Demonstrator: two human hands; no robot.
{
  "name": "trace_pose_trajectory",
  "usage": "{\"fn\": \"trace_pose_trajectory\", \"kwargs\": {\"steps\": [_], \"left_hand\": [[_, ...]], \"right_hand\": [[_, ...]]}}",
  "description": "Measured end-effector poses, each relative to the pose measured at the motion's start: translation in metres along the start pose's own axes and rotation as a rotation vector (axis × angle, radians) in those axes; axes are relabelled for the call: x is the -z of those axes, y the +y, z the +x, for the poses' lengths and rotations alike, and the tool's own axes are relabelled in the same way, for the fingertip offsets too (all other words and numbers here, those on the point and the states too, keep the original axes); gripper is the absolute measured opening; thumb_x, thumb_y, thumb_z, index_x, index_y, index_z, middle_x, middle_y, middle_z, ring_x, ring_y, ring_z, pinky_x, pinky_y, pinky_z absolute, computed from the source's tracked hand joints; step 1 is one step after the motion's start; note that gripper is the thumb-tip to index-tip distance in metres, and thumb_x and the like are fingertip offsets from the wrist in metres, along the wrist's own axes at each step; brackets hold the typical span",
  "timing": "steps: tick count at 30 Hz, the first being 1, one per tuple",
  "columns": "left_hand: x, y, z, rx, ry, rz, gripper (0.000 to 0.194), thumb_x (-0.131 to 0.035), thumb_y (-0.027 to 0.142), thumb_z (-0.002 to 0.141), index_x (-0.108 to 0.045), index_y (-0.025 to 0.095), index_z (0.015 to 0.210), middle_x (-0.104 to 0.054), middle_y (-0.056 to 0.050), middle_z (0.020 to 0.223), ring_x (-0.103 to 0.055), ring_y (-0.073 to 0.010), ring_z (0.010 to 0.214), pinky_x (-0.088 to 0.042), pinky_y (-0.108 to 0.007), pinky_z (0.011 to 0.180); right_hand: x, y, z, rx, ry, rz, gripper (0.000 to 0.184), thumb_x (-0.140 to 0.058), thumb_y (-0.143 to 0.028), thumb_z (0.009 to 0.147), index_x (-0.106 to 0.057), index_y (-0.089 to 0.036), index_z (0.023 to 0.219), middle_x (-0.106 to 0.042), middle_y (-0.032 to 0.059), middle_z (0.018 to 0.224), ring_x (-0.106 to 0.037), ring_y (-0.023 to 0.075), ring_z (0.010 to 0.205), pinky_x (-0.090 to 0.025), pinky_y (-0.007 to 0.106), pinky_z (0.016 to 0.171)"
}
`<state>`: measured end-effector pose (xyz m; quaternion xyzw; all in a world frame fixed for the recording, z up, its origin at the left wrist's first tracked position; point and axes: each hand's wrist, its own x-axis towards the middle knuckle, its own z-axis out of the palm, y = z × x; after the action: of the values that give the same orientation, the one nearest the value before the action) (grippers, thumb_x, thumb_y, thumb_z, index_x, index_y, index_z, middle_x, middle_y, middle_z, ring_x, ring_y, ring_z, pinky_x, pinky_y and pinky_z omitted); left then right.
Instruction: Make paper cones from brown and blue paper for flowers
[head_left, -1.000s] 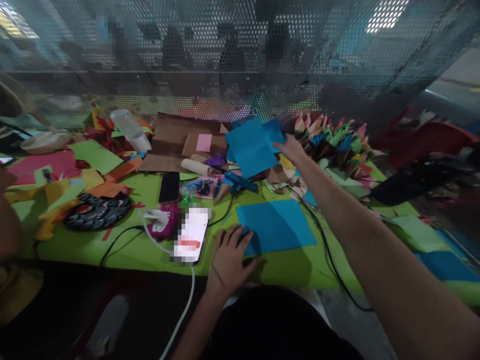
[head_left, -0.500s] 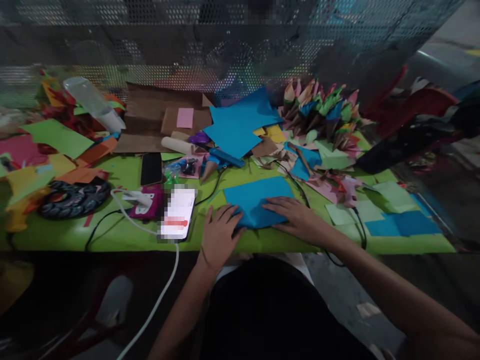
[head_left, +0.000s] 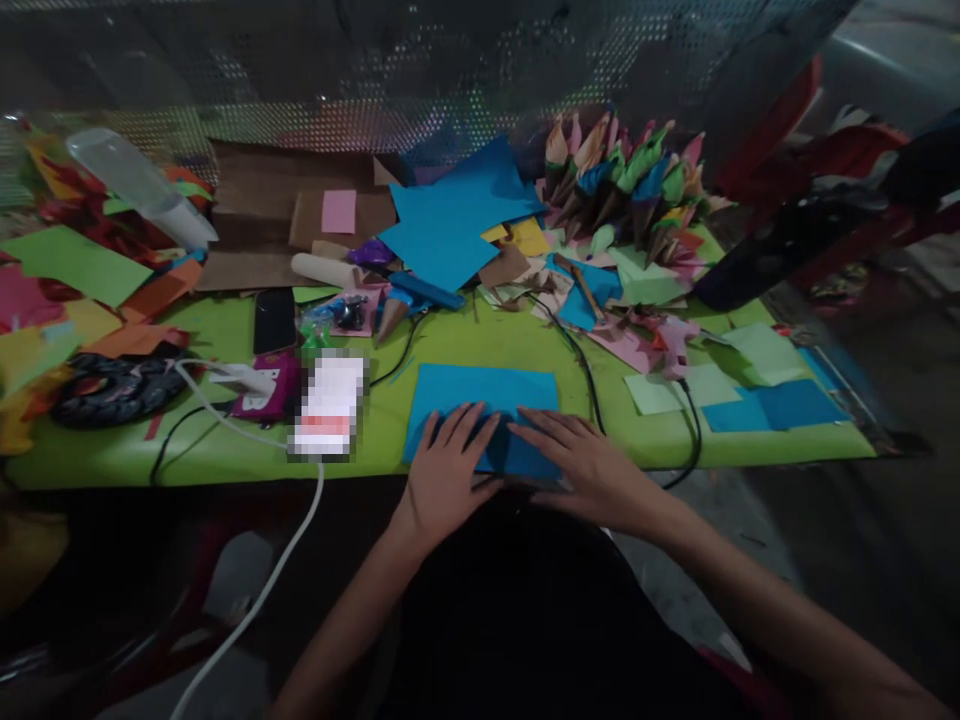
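Note:
A blue sheet of paper (head_left: 487,388) lies flat near the front edge of the green-covered table (head_left: 480,335). My left hand (head_left: 448,468) rests on its left part, palm down with the fingers spread. On its right part lies my right hand (head_left: 589,465), also flat with fingers apart. Part of the sheet's front edge is hidden under both hands. To the left of my left hand is a lit phone (head_left: 330,405) with a white cable. A black cord (head_left: 581,365) runs close beyond my right hand.
Larger blue sheets (head_left: 457,215) lie at the back beside brown cardboard (head_left: 251,215). Paper cones (head_left: 622,180) stand bunched at back right. A pink glue gun (head_left: 675,345) sits at right near blue paper pieces (head_left: 776,405). A dark phone (head_left: 274,322) and a plastic bottle (head_left: 139,185) are leftward.
The blue sheet now sits straighter and closer to the table's front edge. Both hands have shifted over it, and their fingers are spread wider. The whole view has shifted slightly.

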<state>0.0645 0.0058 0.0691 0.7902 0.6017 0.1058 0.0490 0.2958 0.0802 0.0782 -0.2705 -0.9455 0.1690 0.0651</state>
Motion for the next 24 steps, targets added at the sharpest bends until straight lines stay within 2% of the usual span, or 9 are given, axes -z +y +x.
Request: {"fn": "trace_pose_trajectory", "kwargs": {"steps": [3, 6, 9, 14, 18, 22, 24], "left_hand": [[-0.005, -0.011, -0.006, -0.023, 0.014, -0.007, 0.073, -0.063, 0.056, 0.091, -0.044, 0.026, 0.155, -0.051, -0.013, 0.156, -0.046, -0.0336, 0.144, -0.028, -0.057, 0.123], [-0.007, -0.019, -0.008, -0.059, 0.009, -0.008, 0.065, -0.061, 0.052, 0.093, -0.046, 0.031, 0.153, -0.052, -0.009, 0.155, -0.047, -0.0321, 0.144, -0.027, -0.056, 0.124], [-0.005, -0.021, -0.006, -0.092, -0.022, -0.011, 0.059, -0.062, 0.045, 0.094, -0.049, 0.035, 0.150, -0.053, -0.006, 0.155, -0.047, -0.0303, 0.144, -0.026, -0.055, 0.125], [0.003, -0.022, 0.000, -0.127, -0.097, -0.017, 0.058, -0.066, 0.039, 0.091, -0.053, 0.036, 0.147, -0.053, -0.005, 0.155, -0.047, -0.0303, 0.144, -0.024, -0.055, 0.125], [0.006, -0.020, -0.003, -0.128, -0.081, -0.009, 0.056, -0.066, 0.038, 0.089, -0.056, 0.035, 0.144, -0.054, -0.005, 0.154, -0.047, -0.0313, 0.144, -0.021, -0.058, 0.126], [0.005, -0.012, -0.008, -0.089, -0.030, -0.017, 0.056, -0.068, 0.033, 0.086, -0.058, 0.032, 0.142, -0.057, -0.004, 0.151, -0.050, -0.0303, 0.140, -0.034, -0.051, 0.119], [0.005, -0.008, -0.009, -0.057, -0.026, -0.033, 0.055, -0.068, 0.030, 0.086, -0.061, 0.033, 0.140, -0.059, -0.004, 0.150, -0.052, -0.0298, 0.137, -0.040, -0.048, 0.111]], "right_hand": [[0.005, 0.019, -0.012, -0.014, -0.043, -0.015, 0.092, -0.075, -0.044, 0.083, -0.029, -0.031, 0.161, -0.033, 0.0109, 0.167, -0.036, 0.0360, 0.151, -0.036, 0.061, 0.118], [0.007, 0.030, -0.021, -0.044, -0.030, -0.035, 0.086, -0.071, -0.036, 0.086, -0.029, -0.033, 0.161, -0.036, 0.0090, 0.166, -0.036, 0.0345, 0.151, -0.034, 0.060, 0.119], [0.007, 0.033, -0.023, -0.049, 0.017, -0.045, 0.081, -0.067, -0.032, 0.088, -0.030, -0.032, 0.161, -0.042, 0.0092, 0.163, -0.037, 0.0342, 0.150, -0.033, 0.059, 0.119], [0.006, 0.035, -0.022, -0.023, 0.037, -0.045, 0.085, -0.067, -0.027, 0.085, -0.029, -0.031, 0.161, -0.035, 0.0094, 0.166, -0.037, 0.0358, 0.150, -0.031, 0.060, 0.119], [0.003, 0.037, -0.023, -0.030, 0.069, -0.028, 0.080, -0.065, -0.030, 0.089, -0.031, -0.031, 0.161, -0.045, 0.0083, 0.161, -0.045, 0.0343, 0.145, -0.032, 0.058, 0.119], [0.001, 0.037, -0.025, -0.026, 0.101, -0.009, 0.075, -0.064, -0.040, 0.092, -0.032, -0.031, 0.160, -0.052, 0.0097, 0.156, -0.048, 0.0344, 0.143, -0.029, 0.058, 0.119], [0.001, 0.038, -0.025, -0.029, 0.111, 0.002, 0.072, -0.062, -0.039, 0.093, -0.034, -0.031, 0.158, -0.055, 0.0100, 0.153, -0.049, 0.0341, 0.142, -0.030, 0.058, 0.118]]}}
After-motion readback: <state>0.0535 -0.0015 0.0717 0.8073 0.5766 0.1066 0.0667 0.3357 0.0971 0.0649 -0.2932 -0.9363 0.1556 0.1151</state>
